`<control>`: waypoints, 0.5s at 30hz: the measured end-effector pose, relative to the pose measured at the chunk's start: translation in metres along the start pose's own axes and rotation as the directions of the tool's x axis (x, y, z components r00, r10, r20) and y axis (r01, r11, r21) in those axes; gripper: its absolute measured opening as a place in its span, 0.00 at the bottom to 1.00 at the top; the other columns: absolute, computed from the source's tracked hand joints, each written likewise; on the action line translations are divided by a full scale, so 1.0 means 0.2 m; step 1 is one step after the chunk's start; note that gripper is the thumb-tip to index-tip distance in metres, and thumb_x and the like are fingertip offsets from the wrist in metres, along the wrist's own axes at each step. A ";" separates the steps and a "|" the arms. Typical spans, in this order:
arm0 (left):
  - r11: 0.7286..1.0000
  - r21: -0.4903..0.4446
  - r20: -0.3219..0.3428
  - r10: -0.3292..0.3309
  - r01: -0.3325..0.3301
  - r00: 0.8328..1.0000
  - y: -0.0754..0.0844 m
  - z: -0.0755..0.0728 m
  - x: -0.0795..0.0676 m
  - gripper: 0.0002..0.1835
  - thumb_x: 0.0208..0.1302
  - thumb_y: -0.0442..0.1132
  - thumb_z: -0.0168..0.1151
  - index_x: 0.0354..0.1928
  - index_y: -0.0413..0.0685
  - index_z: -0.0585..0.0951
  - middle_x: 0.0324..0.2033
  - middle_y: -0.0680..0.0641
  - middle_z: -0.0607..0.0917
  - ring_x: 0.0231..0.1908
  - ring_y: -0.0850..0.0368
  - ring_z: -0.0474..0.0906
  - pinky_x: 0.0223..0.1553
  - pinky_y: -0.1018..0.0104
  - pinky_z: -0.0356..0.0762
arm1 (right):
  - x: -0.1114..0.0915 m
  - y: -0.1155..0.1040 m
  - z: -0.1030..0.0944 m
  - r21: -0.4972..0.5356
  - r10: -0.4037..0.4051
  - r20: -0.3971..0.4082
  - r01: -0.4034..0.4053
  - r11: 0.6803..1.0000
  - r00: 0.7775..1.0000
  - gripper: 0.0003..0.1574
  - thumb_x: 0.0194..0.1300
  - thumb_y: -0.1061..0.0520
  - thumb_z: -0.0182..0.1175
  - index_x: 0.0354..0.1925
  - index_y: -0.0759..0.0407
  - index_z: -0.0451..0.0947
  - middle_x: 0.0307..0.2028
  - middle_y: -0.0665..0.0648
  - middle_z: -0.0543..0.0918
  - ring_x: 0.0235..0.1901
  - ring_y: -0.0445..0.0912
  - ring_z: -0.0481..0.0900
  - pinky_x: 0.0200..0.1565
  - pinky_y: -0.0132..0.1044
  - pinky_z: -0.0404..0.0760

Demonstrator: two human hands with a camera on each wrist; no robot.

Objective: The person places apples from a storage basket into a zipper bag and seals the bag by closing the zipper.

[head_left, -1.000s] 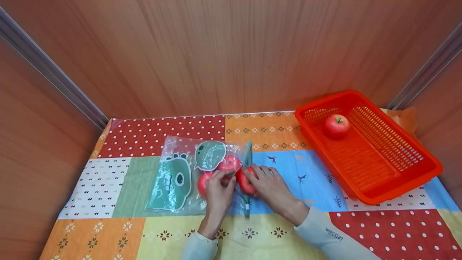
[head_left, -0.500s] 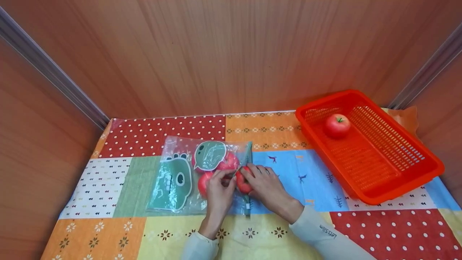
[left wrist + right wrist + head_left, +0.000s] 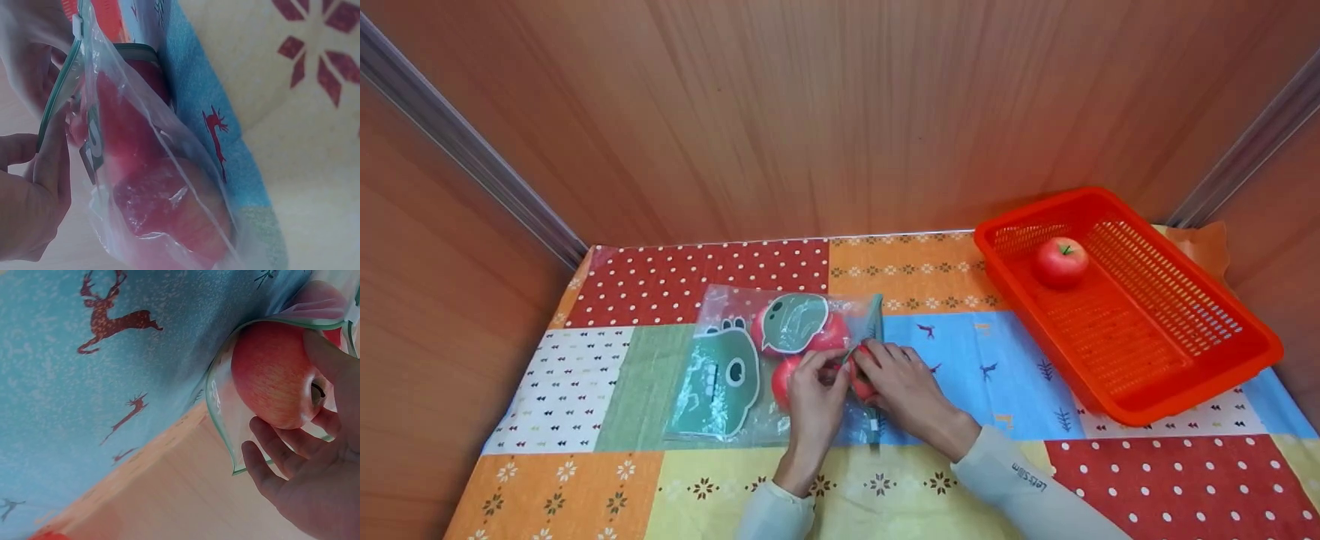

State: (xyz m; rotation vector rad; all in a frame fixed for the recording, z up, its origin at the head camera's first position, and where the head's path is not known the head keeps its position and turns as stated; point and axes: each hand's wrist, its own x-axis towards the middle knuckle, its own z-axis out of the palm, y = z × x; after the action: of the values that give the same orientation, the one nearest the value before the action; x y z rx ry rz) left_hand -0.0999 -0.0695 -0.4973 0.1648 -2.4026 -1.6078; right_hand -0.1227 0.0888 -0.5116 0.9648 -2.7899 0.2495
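A clear zip bag (image 3: 724,382) with green dinosaur prints lies flat in the head view, its green-edged mouth toward the right. Several red apples (image 3: 784,381) show through its plastic. My left hand (image 3: 816,394) pinches the upper edge of the mouth; in the left wrist view its thumb and fingers are on the green zip strip (image 3: 59,84). My right hand (image 3: 911,390) grips another apple (image 3: 275,377) by its stem side. That apple sits partly inside the opening, with the green rim around it in the right wrist view. My fingers hide much of it from the head camera.
An orange-red plastic basket (image 3: 1039,352) stands at the right, holding one apple (image 3: 1062,262). A patchwork cloth (image 3: 607,480) covers the table. Wooden panels (image 3: 840,112) rise behind and at both sides.
My right hand has moved left with its apple, farther into the bag mouth. The apples under the upper print have shifted slightly left. My left hand stays at the bag's edge.
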 end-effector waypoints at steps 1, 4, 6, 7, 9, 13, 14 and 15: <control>1.000 -0.005 0.001 -0.006 0.006 1.000 0.00 0.00 0.00 0.11 0.65 0.26 0.72 0.49 0.41 0.90 0.41 0.47 0.89 0.35 0.57 0.84 0.38 0.72 0.85 | 0.00 0.00 0.00 -0.001 -0.003 0.004 0.003 1.000 1.000 0.46 0.59 0.46 0.80 0.70 0.54 0.72 0.65 0.59 0.77 0.62 0.55 0.78 0.62 0.51 0.81; 1.000 -0.020 0.002 -0.016 0.016 1.000 0.00 0.00 0.00 0.12 0.65 0.26 0.71 0.49 0.40 0.90 0.42 0.46 0.88 0.35 0.57 0.84 0.35 0.72 0.84 | 0.01 -0.01 0.00 -0.002 -0.014 0.009 0.014 1.000 1.000 0.44 0.61 0.47 0.79 0.71 0.54 0.72 0.65 0.58 0.77 0.62 0.54 0.78 0.61 0.51 0.80; 1.000 -0.024 -0.001 -0.017 0.017 1.000 0.01 0.00 0.00 0.12 0.65 0.25 0.71 0.49 0.40 0.90 0.43 0.46 0.89 0.34 0.57 0.83 0.34 0.72 0.84 | 0.02 -0.01 0.01 -0.003 -0.019 0.008 0.019 1.000 1.000 0.42 0.63 0.48 0.78 0.70 0.54 0.73 0.64 0.57 0.78 0.61 0.53 0.78 0.61 0.50 0.80; 1.000 -0.026 -0.003 -0.016 0.016 1.000 0.01 0.00 0.00 0.12 0.65 0.25 0.71 0.49 0.40 0.90 0.42 0.46 0.89 0.34 0.57 0.83 0.33 0.72 0.84 | 0.02 -0.01 0.01 -0.003 -0.023 0.004 0.023 1.000 1.000 0.40 0.64 0.48 0.77 0.69 0.55 0.74 0.63 0.57 0.78 0.61 0.53 0.78 0.60 0.50 0.80; 1.000 -0.025 -0.009 -0.013 0.013 1.000 0.01 0.00 0.00 0.12 0.65 0.25 0.71 0.49 0.40 0.90 0.42 0.46 0.89 0.34 0.57 0.83 0.33 0.72 0.84 | 0.03 -0.02 0.01 -0.002 -0.029 0.003 0.029 1.000 1.000 0.36 0.66 0.49 0.75 0.67 0.55 0.75 0.62 0.56 0.79 0.61 0.53 0.78 0.60 0.50 0.79; 1.000 -0.028 -0.017 -0.013 0.013 1.000 0.01 0.00 0.00 0.12 0.65 0.25 0.71 0.49 0.41 0.90 0.42 0.46 0.89 0.34 0.57 0.84 0.33 0.72 0.84 | 0.04 -0.02 0.02 -0.005 -0.040 0.004 0.040 0.999 0.999 0.32 0.69 0.49 0.73 0.66 0.55 0.76 0.62 0.56 0.80 0.61 0.52 0.79 0.61 0.50 0.79; 0.999 -0.031 -0.019 -0.015 0.015 1.000 0.01 0.00 0.00 0.12 0.65 0.25 0.71 0.49 0.41 0.90 0.42 0.46 0.88 0.34 0.57 0.84 0.32 0.72 0.84 | 0.04 -0.02 0.02 -0.005 -0.042 0.009 0.042 0.999 0.999 0.31 0.70 0.49 0.72 0.66 0.55 0.76 0.62 0.55 0.80 0.61 0.52 0.79 0.62 0.50 0.79; 0.999 -0.034 -0.020 -0.015 0.014 1.000 0.01 0.00 0.00 0.12 0.65 0.25 0.71 0.49 0.41 0.90 0.42 0.46 0.88 0.34 0.57 0.85 0.32 0.72 0.85 | 0.05 -0.02 0.02 -0.004 -0.045 0.009 0.045 0.999 0.999 0.31 0.70 0.49 0.72 0.66 0.56 0.76 0.62 0.55 0.80 0.61 0.52 0.79 0.63 0.50 0.78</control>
State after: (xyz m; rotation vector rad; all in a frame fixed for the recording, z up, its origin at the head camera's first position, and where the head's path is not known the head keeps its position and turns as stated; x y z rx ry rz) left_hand -0.0999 -0.0687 -0.4954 0.1918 -2.3624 -1.6440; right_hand -0.1283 0.0797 -0.5140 1.0291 -2.7718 0.2340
